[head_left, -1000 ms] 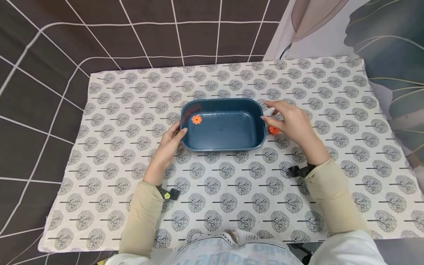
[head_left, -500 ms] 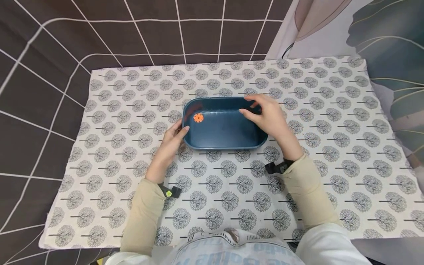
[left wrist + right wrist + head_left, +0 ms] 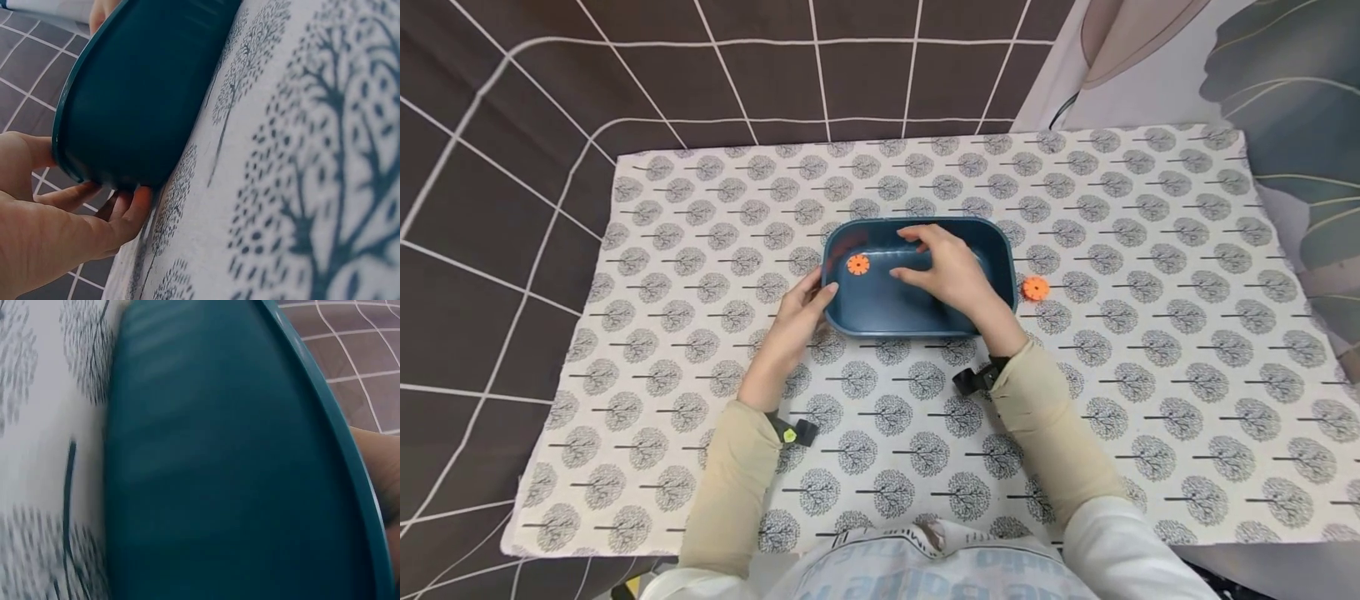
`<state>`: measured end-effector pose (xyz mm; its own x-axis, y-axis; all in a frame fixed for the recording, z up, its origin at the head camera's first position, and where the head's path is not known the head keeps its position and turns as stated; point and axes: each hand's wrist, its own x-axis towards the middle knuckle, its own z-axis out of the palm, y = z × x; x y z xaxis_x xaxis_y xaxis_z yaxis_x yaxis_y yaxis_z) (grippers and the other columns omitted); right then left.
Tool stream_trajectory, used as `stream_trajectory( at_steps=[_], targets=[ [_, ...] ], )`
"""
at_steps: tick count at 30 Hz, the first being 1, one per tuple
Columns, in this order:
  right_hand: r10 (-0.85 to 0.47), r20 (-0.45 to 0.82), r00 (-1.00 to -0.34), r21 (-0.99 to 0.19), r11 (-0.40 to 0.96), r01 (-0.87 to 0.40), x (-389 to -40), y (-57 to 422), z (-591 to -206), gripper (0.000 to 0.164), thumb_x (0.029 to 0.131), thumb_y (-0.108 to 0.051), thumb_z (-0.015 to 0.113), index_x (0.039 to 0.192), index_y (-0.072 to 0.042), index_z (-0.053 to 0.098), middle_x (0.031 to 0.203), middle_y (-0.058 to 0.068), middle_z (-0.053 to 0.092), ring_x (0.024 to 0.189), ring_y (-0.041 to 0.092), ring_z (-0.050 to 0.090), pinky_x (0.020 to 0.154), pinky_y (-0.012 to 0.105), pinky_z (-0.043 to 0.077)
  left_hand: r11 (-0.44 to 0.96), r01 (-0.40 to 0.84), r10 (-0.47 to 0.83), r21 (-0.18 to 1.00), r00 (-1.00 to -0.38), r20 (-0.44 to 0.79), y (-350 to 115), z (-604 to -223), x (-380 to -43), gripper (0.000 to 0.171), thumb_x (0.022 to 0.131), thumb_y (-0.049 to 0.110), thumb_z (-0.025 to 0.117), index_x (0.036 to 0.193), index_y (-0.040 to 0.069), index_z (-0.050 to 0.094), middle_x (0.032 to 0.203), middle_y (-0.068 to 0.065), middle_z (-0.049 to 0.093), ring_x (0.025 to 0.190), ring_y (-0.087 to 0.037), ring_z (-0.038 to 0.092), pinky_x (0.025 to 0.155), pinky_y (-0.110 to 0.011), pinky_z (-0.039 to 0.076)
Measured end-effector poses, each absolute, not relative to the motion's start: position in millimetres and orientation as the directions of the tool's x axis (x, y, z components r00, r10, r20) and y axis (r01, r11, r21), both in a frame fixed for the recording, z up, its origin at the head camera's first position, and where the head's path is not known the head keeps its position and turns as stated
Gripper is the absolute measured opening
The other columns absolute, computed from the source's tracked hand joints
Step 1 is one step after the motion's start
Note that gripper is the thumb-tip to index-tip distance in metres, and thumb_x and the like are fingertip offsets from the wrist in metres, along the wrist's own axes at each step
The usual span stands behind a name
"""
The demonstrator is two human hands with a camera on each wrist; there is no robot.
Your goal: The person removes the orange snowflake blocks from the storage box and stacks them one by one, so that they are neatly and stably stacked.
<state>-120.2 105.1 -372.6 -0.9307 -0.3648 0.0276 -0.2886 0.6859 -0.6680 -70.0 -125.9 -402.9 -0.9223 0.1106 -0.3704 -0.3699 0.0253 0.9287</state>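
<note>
A dark teal plastic box (image 3: 917, 335), oblong with rounded corners, stands on the cloth in the head view. My left hand (image 3: 793, 321) grips its left end, the thumb over the rim and the fingers against the outer wall, as the left wrist view shows. Inside, towards the left end, lies an orange notched disc (image 3: 858, 264). My right hand (image 3: 951, 271) is over the middle of the box, thumb and fingers spread apart with nothing between them. From the right wrist, mostly the outer wall of the box shows, hiding most of that hand.
Another orange notched disc (image 3: 1035, 288) lies on the cloth just outside the right end of the box. The tree-print cloth (image 3: 1150, 400) covers the table. A dark gridded curtain (image 3: 760, 83) borders the back and left, and a patterned curtain (image 3: 1285, 108) the right.
My right hand has moved left from the box's right end to over its middle, uncovering the outer orange disc. The left hand keeps its grip. The head view has shifted slightly.
</note>
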Motion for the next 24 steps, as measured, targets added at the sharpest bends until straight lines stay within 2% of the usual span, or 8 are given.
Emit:
stream_trajectory(
  at_steps=[6, 10, 18, 24],
  targets=[
    [-0.404, -0.005, -0.915, -0.69, 0.664, -0.289, -121, 82, -377, 0.059, 0.082, -0.03, 0.073, 0.133, -0.013, 0.051, 0.122, 0.009, 0.056, 0.105, 0.024, 0.055, 0.079, 0.038, 0.05, 0.02, -0.368, 0.116, 0.93, -0.923, -0.368, -126, -404, -70, 0.058, 0.097, 0.026, 0.051, 0.148, 0.016, 0.026, 0.145, -0.007, 0.036, 0.126, -0.021, 0.044, 0.1, -0.032, 0.045],
    [-0.354, -0.055, -0.933, -0.67, 0.706, -0.228, -122, 65, -377, 0.056, 0.082, -0.03, 0.072, 0.133, -0.014, 0.051, 0.121, 0.008, 0.057, 0.104, 0.022, 0.054, 0.078, 0.039, 0.05, 0.017, -0.367, 0.115, 0.93, -0.923, -0.366, -126, -404, -70, 0.058, 0.097, 0.026, 0.051, 0.148, 0.016, 0.026, 0.144, -0.006, 0.037, 0.126, -0.019, 0.044, 0.1, -0.03, 0.045],
    [-0.236, -0.131, -0.963, -0.611, 0.784, -0.11, -126, 39, -382, 0.051, 0.083, -0.029, 0.071, 0.129, -0.013, 0.054, 0.12, 0.008, 0.059, 0.105, 0.025, 0.058, 0.083, 0.043, 0.051, 0.003, -0.376, 0.124, 0.927, -0.919, -0.374, -125, -403, -70, 0.056, 0.097, 0.026, 0.051, 0.147, 0.017, 0.028, 0.142, -0.008, 0.039, 0.123, -0.021, 0.047, 0.1, -0.03, 0.045],
    [-0.269, -0.161, -0.95, -0.528, 0.837, -0.147, -130, 28, -388, 0.053, 0.082, -0.029, 0.072, 0.129, -0.011, 0.055, 0.123, 0.012, 0.057, 0.112, 0.03, 0.053, 0.095, 0.045, 0.045, 0.021, -0.383, 0.134, 0.923, -0.914, -0.383, -128, -403, -71, 0.056, 0.098, 0.028, 0.049, 0.148, 0.017, 0.026, 0.146, -0.006, 0.035, 0.125, -0.021, 0.046, 0.101, -0.031, 0.044]
  ],
)
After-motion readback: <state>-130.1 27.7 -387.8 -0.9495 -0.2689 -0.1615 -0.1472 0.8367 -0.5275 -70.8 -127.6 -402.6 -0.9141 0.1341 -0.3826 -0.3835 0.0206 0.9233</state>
